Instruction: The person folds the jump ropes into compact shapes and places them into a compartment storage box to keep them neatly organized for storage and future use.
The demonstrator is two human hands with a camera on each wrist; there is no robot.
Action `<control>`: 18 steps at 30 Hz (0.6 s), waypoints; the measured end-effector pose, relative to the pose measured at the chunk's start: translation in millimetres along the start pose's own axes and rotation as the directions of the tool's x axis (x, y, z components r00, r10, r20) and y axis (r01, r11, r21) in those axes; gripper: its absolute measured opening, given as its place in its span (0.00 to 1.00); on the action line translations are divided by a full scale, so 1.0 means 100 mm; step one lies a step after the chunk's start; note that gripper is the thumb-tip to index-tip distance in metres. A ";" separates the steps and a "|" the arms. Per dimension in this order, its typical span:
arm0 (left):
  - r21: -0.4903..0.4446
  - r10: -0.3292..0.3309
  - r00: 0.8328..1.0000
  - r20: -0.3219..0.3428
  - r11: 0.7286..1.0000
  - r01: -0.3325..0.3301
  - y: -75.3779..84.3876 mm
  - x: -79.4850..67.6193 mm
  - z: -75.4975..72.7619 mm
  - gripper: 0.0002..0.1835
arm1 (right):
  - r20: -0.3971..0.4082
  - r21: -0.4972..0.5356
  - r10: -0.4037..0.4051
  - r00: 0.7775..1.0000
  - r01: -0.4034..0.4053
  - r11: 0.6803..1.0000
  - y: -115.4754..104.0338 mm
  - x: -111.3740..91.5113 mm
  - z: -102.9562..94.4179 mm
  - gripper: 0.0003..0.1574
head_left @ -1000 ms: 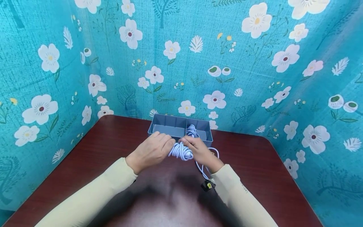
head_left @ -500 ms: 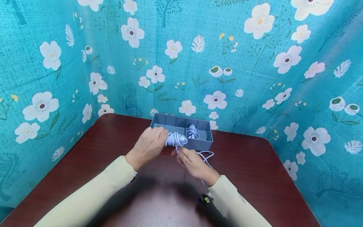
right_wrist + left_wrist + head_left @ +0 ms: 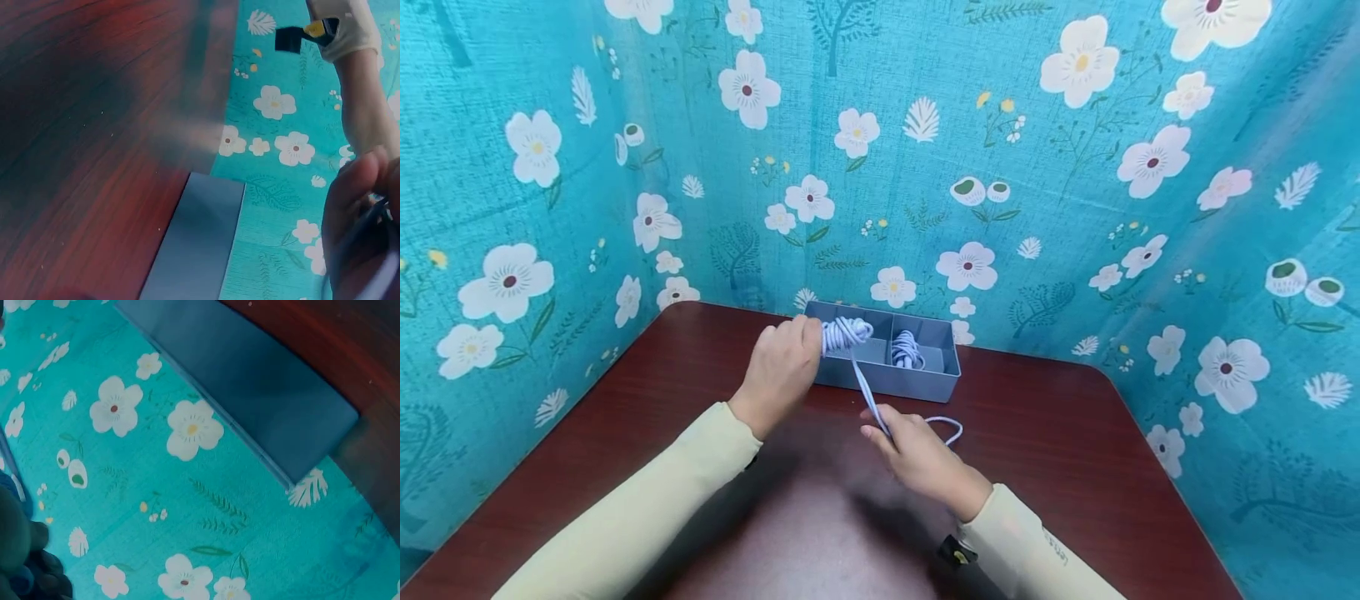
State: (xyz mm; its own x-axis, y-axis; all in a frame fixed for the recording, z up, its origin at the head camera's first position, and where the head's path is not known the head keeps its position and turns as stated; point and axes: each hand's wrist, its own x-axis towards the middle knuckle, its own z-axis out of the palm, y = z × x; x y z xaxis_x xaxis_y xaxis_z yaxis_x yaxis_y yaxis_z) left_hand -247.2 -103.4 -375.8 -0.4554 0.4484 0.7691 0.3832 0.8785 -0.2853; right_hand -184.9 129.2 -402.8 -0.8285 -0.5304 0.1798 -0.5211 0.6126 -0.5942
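Note:
In the head view my left hand (image 3: 781, 367) grips a wound bundle of pale blue-white cord (image 3: 847, 333), its coils poking out past the thumb side. A doubled length of the cord runs down from the bundle to my right hand (image 3: 917, 454), which pinches it between thumb and fingers. Past the right hand, a loose loop (image 3: 953, 427) of cord shows over the table. Part of the bundle is hidden inside the left fist. At the lower left of the left wrist view, the left hand's fingers (image 3: 44, 575) look dark and blurred.
Behind the hands stands a grey-blue divided box (image 3: 917, 385) on the dark red wooden table (image 3: 1045, 433). A second coiled cord (image 3: 907, 350) lies in its right compartment. A teal floral curtain (image 3: 880, 225) hangs around the table's back and sides.
The left hand has lifted the bundle up and to the left. The right hand has moved off the coils, down and nearer, drawing the doubled cord out between the hands.

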 end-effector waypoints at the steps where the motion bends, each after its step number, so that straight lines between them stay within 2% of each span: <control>1: 0.007 -0.016 1.000 0.002 1.000 0.016 -0.01 0.01 0.00 0.09 | -0.021 -0.035 -0.008 1.000 0.008 0.999 -0.02 0.00 -0.02 0.18; 5: 0.018 -0.032 0.999 0.006 0.999 0.031 -0.03 0.02 0.00 0.08 | -0.137 -0.158 -0.081 0.987 0.059 0.986 -0.11 -0.04 -0.16 0.07; 8: 0.016 -0.011 1.000 -0.001 1.000 0.011 -0.04 0.01 0.00 0.06 | -0.208 -0.243 -0.165 0.964 0.112 0.963 -0.17 -0.06 -0.27 0.09; 13: 0.025 0.032 0.999 0.003 0.999 -0.032 -0.01 -0.01 0.02 0.04 | -0.224 -0.373 -0.331 0.917 0.233 0.898 -0.20 -0.05 -0.38 0.11; 18: 0.032 0.072 0.996 0.055 0.997 -0.074 0.03 -0.03 0.03 0.12 | -0.228 -0.414 -0.419 0.879 0.302 0.859 -0.28 0.00 -0.49 0.12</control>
State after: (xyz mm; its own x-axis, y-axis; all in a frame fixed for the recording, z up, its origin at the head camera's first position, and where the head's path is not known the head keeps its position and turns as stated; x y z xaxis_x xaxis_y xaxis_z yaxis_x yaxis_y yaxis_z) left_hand -247.1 -101.6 -380.8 -0.4700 0.5188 0.7141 0.3902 0.8478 -0.3591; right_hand -180.8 141.2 -347.6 -0.5563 -0.5892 0.5860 -0.7828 0.6083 -0.1314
